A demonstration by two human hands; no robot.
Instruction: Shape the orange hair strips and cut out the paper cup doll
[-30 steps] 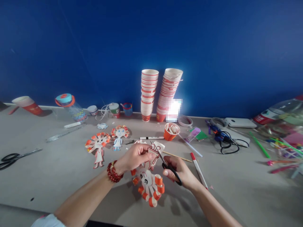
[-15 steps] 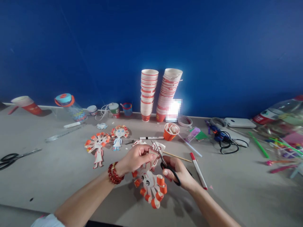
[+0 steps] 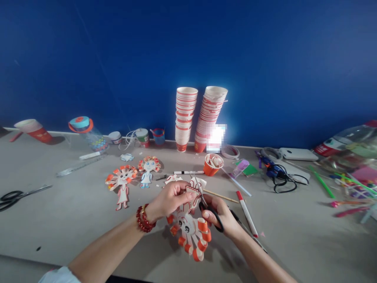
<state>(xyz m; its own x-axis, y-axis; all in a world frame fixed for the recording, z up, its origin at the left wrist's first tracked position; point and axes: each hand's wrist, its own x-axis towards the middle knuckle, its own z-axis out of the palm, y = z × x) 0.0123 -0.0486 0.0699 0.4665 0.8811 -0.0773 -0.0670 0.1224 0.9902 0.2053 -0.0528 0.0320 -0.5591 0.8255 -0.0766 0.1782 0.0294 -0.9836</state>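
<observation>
My left hand (image 3: pixel 173 199) pinches a paper doll (image 3: pixel 188 224) by its body. The doll's round face hangs nearest me, with curled orange and white strips around it. My right hand (image 3: pixel 219 215) is closed around the black handles of a pair of scissors (image 3: pixel 216 218). Their blades point up and away, against the red-outlined edge of the doll's white paper body (image 3: pixel 193 196). Whether the blades are fully closed I cannot tell. Two similar dolls, one with a red-edged dress (image 3: pixel 123 195) and one with a blue-edged dress (image 3: pixel 146 177), lie to the left.
Two tall stacks of paper cups (image 3: pixel 186 122) stand by the blue wall. A cup of scraps (image 3: pixel 213 165) sits beyond my hands. A red marker (image 3: pixel 246 214) lies at right, other scissors (image 3: pixel 23 196) far left. A blue glue gun (image 3: pixel 272 167) has a black cord.
The doll's curled head has shifted slightly right and tilted. Both hands have moved only a little, and the scissors stay at the paper body's edge.
</observation>
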